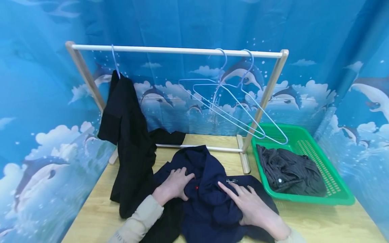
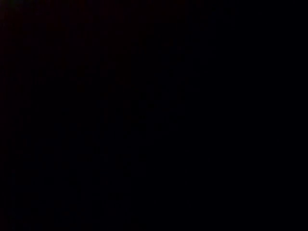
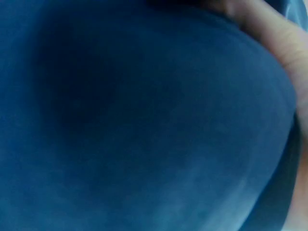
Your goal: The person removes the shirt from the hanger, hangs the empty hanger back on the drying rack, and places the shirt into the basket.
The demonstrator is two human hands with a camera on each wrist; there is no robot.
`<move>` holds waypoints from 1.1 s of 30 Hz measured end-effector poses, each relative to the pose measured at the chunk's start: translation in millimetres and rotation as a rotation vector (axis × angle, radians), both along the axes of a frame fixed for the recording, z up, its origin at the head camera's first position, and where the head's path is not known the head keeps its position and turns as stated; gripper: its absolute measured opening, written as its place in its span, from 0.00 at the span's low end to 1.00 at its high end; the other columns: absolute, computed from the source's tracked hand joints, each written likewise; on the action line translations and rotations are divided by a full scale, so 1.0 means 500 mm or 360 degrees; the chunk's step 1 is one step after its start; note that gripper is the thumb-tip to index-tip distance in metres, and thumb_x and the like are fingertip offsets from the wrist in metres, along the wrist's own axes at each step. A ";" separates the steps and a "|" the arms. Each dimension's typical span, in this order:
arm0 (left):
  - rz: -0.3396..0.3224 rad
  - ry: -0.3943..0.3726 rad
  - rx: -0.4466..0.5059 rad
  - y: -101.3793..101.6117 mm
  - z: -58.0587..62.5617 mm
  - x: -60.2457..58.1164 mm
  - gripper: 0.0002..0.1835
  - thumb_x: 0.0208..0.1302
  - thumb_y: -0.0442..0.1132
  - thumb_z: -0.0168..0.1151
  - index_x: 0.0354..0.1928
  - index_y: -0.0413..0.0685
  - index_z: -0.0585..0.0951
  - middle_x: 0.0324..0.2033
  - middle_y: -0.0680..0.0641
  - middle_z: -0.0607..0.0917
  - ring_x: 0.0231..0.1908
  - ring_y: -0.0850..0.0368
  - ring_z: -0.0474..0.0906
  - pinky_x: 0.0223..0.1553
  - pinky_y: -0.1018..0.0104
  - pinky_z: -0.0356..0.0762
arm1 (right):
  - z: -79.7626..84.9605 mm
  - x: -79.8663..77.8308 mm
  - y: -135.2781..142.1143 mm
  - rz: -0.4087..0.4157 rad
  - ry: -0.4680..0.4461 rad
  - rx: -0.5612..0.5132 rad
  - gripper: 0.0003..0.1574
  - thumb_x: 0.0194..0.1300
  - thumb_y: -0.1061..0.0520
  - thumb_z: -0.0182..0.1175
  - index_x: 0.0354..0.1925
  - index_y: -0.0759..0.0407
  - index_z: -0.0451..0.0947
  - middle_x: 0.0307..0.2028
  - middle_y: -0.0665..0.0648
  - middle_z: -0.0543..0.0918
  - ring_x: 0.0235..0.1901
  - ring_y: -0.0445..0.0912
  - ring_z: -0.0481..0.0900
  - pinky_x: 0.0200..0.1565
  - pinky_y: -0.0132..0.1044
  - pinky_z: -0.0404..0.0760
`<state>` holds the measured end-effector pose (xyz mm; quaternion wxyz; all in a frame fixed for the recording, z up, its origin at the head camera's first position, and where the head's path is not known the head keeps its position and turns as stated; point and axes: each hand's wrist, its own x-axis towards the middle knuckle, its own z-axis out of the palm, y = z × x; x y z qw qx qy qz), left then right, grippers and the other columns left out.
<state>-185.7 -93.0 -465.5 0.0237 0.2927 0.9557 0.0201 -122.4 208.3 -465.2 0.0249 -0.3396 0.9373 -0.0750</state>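
A crumpled navy blue garment [image 1: 209, 199], with a small red dot and a silvery mark on it, lies on the table in the head view. My left hand [image 1: 174, 184] rests on its left part, fingers spread and slightly bent. On its right part lies my right hand [image 1: 250, 206], fingers spread and index finger extended toward the middle. Blue cloth [image 3: 159, 120] bulges close in front of the right wrist camera, with part of my right hand [image 3: 284, 43] along its edge. The left wrist view is black.
A rack [image 1: 176, 50] with a white rail stands behind. Black clothing [image 1: 130, 145] hangs on its left and reaches the table [image 1: 94, 209]. Two light-blue hangers [image 1: 240, 96] hang at right, overlapping a green basket [image 1: 340, 185] that holds a dark grey striped garment [image 1: 291, 170].
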 end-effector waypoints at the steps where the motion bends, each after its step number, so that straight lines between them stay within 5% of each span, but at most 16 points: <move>1: -0.0012 0.0072 -0.0010 0.001 -0.003 -0.005 0.40 0.36 0.54 0.87 0.56 0.54 0.81 0.45 0.42 0.79 0.45 0.46 0.79 0.48 0.47 0.78 | -0.002 -0.005 -0.004 0.0017 0.0091 -0.0015 0.85 0.36 0.37 0.85 0.81 0.45 0.44 0.66 0.65 0.72 0.61 0.61 0.76 0.49 0.64 0.78; 6: -0.0123 0.0403 -0.0011 0.007 -0.011 -0.037 0.23 0.47 0.51 0.81 0.45 0.52 0.86 0.33 0.46 0.86 0.36 0.52 0.83 0.39 0.56 0.80 | -0.008 -0.040 -0.017 0.0092 0.0496 -0.0118 0.70 0.40 0.47 0.83 0.77 0.53 0.59 0.40 0.57 0.83 0.34 0.51 0.82 0.33 0.44 0.78; 9: -0.0089 0.0355 0.0146 0.008 0.000 -0.057 0.13 0.55 0.45 0.76 0.39 0.51 0.83 0.29 0.46 0.86 0.30 0.50 0.84 0.32 0.56 0.81 | 0.001 -0.065 -0.020 0.0056 0.0545 -0.0184 0.63 0.40 0.62 0.78 0.75 0.54 0.64 0.23 0.49 0.75 0.18 0.42 0.68 0.24 0.35 0.68; 12: 0.0000 0.0190 0.0311 0.010 0.018 -0.069 0.12 0.59 0.42 0.74 0.40 0.49 0.81 0.29 0.44 0.86 0.28 0.46 0.84 0.28 0.53 0.80 | 0.018 -0.080 -0.022 -0.0066 0.0519 -0.0251 0.63 0.39 0.73 0.72 0.75 0.53 0.65 0.16 0.44 0.67 0.13 0.38 0.59 0.23 0.34 0.63; 16: 0.0083 0.0122 0.0420 0.019 0.043 -0.067 0.17 0.61 0.41 0.73 0.49 0.47 0.80 0.33 0.41 0.87 0.32 0.43 0.85 0.31 0.50 0.81 | 0.045 -0.087 -0.025 -0.0269 0.0617 -0.0420 0.58 0.42 0.72 0.70 0.73 0.54 0.66 0.20 0.49 0.78 0.18 0.44 0.74 0.35 0.45 0.73; 19: 0.0127 0.0158 0.0558 0.033 0.060 -0.060 0.23 0.62 0.41 0.73 0.57 0.45 0.78 0.34 0.41 0.87 0.33 0.43 0.86 0.33 0.50 0.82 | 0.068 -0.091 -0.029 -0.0362 0.0804 -0.0619 0.49 0.52 0.62 0.72 0.72 0.53 0.68 0.35 0.59 0.88 0.31 0.52 0.85 0.45 0.53 0.74; 23: 0.0128 0.0223 0.1001 0.063 0.077 -0.056 0.30 0.61 0.35 0.71 0.65 0.40 0.74 0.36 0.36 0.88 0.34 0.41 0.85 0.35 0.48 0.81 | 0.105 -0.096 -0.046 -0.0411 0.1033 -0.0833 0.35 0.72 0.44 0.59 0.74 0.46 0.68 0.45 0.61 0.87 0.41 0.56 0.85 0.52 0.58 0.72; 27: 0.0112 0.0250 0.1412 0.088 0.071 -0.056 0.28 0.52 0.25 0.64 0.60 0.34 0.76 0.39 0.32 0.87 0.38 0.38 0.86 0.39 0.46 0.81 | 0.127 -0.102 -0.075 -0.0405 0.1125 -0.0842 0.32 0.79 0.40 0.48 0.75 0.43 0.66 0.47 0.61 0.85 0.44 0.58 0.83 0.57 0.59 0.69; 30: 0.0209 0.0168 0.1323 0.086 0.043 -0.054 0.20 0.49 0.25 0.63 0.48 0.32 0.80 0.37 0.33 0.87 0.38 0.38 0.86 0.39 0.47 0.82 | 0.107 -0.114 -0.088 -0.0369 0.1100 -0.0599 0.42 0.68 0.55 0.64 0.76 0.41 0.63 0.47 0.60 0.84 0.41 0.59 0.82 0.57 0.60 0.70; 33: 0.0275 0.0034 0.0938 0.064 0.011 -0.053 0.14 0.52 0.31 0.70 0.40 0.32 0.82 0.34 0.35 0.87 0.37 0.39 0.85 0.40 0.49 0.81 | 0.060 -0.125 -0.091 -0.0302 0.0935 -0.0211 0.56 0.48 0.65 0.73 0.74 0.43 0.67 0.46 0.59 0.85 0.38 0.57 0.81 0.53 0.61 0.73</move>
